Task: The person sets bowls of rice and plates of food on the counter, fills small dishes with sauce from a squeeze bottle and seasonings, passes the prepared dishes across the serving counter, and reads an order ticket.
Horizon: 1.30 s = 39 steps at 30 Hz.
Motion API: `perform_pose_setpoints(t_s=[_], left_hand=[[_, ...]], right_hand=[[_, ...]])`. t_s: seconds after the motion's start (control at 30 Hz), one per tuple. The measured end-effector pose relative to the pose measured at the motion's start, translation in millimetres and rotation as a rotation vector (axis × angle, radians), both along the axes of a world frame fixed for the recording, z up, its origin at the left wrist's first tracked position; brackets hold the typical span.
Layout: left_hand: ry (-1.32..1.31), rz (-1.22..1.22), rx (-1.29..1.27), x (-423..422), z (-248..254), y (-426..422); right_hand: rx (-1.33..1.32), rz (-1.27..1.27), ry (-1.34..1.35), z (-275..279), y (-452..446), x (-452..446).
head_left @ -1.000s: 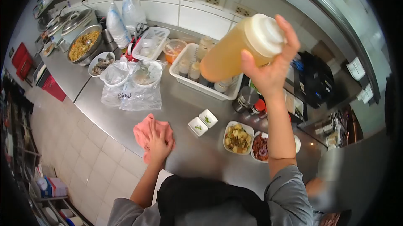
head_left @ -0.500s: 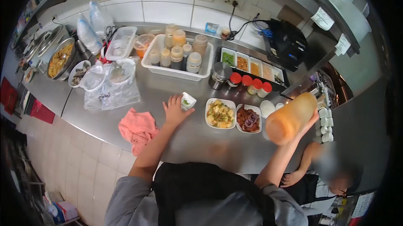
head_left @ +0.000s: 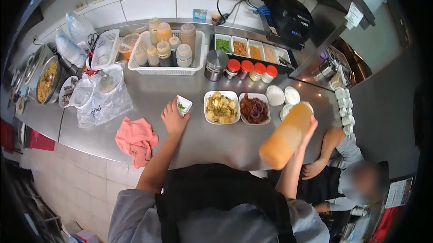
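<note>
My left hand [head_left: 172, 120] grips a small white square dish [head_left: 187, 101] on the steel counter, thumb on one side and fingers on the other. Chopped green herbs lie in the dish. In my right hand [head_left: 307, 135] is a squeeze bottle [head_left: 287, 135] of orange sauce, held tilted in the air above the counter's front edge, its base towards me. The bottle hides part of that hand's fingers. Between my hands stand a white bowl of yellowish chunks with herbs [head_left: 222, 109] and a white bowl of dark glazed food with onion rings [head_left: 254, 109].
Behind are a white basket of sauce bottles [head_left: 167, 70], a steel canister [head_left: 216, 65], red-lidded jars [head_left: 246, 69] and a topping tray [head_left: 255, 52]. A pink cloth [head_left: 136, 140] and plastic-bagged tubs [head_left: 103, 105] lie left. A co-worker's arm [head_left: 327, 153] rests close by on the right.
The view has shifted, so the counter sits farther left. My left fingers have closed around the small dish. The sauce bottle has come lower and nearer to me, still in my right hand.
</note>
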State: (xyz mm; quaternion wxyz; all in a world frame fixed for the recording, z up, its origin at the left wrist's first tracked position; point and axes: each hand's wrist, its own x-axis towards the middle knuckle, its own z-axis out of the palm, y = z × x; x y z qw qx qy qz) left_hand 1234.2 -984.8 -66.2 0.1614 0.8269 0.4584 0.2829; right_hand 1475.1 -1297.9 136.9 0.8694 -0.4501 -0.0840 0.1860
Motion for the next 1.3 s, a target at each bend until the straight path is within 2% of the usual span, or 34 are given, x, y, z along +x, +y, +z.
perform_pose_setpoints(t_s=[0.07, 0.27, 0.37, 0.47, 0.5, 0.63, 0.67, 0.73, 0.77, 0.87, 0.9, 0.97, 1.03, 1.07, 1.13, 1.2, 1.27, 1.3], left_hand=[[0.006, 0.022, -0.024, -5, 7, -12], [0.011, 0.056, -0.051, -32, 13, -44], [0.098, 0.12, 0.089, -38, 30, -58], [-0.005, 0.087, -0.001, -52, 37, -60], [-0.064, 0.084, 0.007, -57, 38, -59], [-0.222, 0.052, 0.004, -78, 46, -67], [-0.25, 0.048, 0.005, -82, 51, -66], [-0.306, 0.072, -0.059, -93, 59, -69], [-0.331, 0.083, -0.092, -98, 64, -70], [-0.544, 0.118, -0.236, -109, 79, -75], [-0.619, 0.084, -0.352, -116, 76, -74], [-0.784, 0.009, -0.565, -125, 70, -64], [-0.822, -0.177, -0.656, -128, 100, -62], [-0.837, -0.268, -0.709, -129, 114, -63], [-0.623, -0.338, -0.493, -123, 125, -63], [-0.448, -0.367, -0.276, -109, 135, -66], [-0.476, -0.383, -0.307, -95, 132, -65], [-0.49, -0.396, -0.32, -88, 129, -66]], right_hand=[[-0.097, -0.03, 0.063, -22, -1, 10], [-0.026, 0.212, 0.133, -26, 54, -14], [0.001, 0.365, 0.251, -49, 71, -2], [-0.029, 0.41, 0.239, -38, 101, -34], [-0.044, 0.375, 0.152, -27, 116, -46], [-0.204, 0.596, 0.392, -43, 156, -29], [-0.181, 0.653, 0.381, -48, 163, -34], [-0.136, 0.785, 0.354, -53, 185, -57], [-0.104, 0.713, 0.272, -30, 196, -84], [-0.068, 0.954, 0.292, -54, 233, -84], [-0.158, 0.996, 0.331, -53, 245, -82], [-0.155, 0.837, 0.105, -58, 254, -96], [-0.122, 0.769, -0.142, -39, 254, -113], [-0.107, 0.724, -0.366, -25, 249, -124], [-0.066, 0.614, -0.803, -7, 237, -144], [-0.16, 0.547, -1.115, -11, 229, -150], [-0.216, 0.451, -1.453, 3, 220, -158], [-0.207, 0.445, -1.448, 1, 218, -159]])
